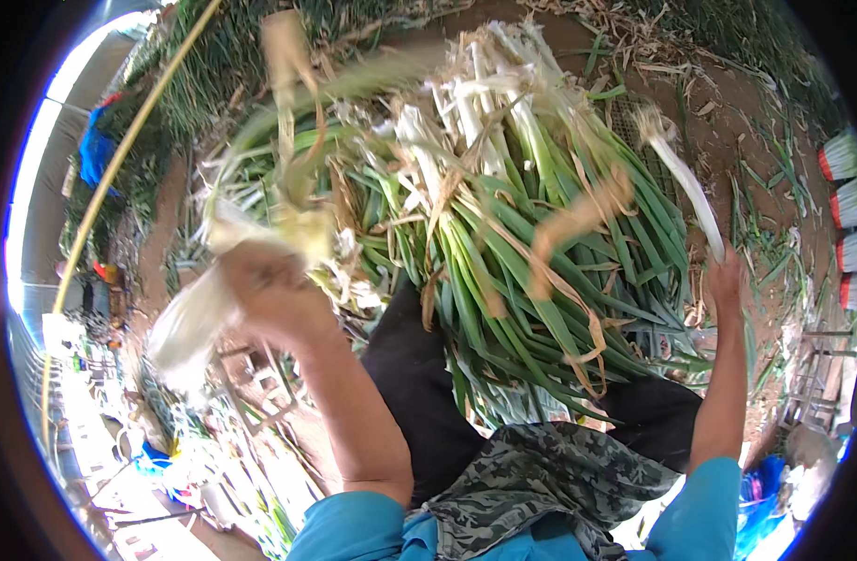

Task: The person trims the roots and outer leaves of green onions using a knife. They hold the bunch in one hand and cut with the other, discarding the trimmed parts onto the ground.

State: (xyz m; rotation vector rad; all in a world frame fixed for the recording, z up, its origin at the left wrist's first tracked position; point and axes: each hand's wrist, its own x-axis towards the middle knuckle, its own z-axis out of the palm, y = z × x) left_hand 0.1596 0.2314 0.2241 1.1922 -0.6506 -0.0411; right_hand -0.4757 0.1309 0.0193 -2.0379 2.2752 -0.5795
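My right hand grips one green onion by its white stalk, its tuft of roots pointing away from me. Motion blurs my left hand, which is closed on a bunch of pale leaf peelings. Between my arms, across my dark trouser legs, lies a large heap of green onions. Their white root ends face away and the green leaves hang toward me. Dry tan leaf strips are blurred above the heap.
Several bundles of onions with red bands line the far right. More green leaves are piled at the back left. A yellow pole slants along the left. Scraps litter the brown soil. A metal frame stands beside my left leg.
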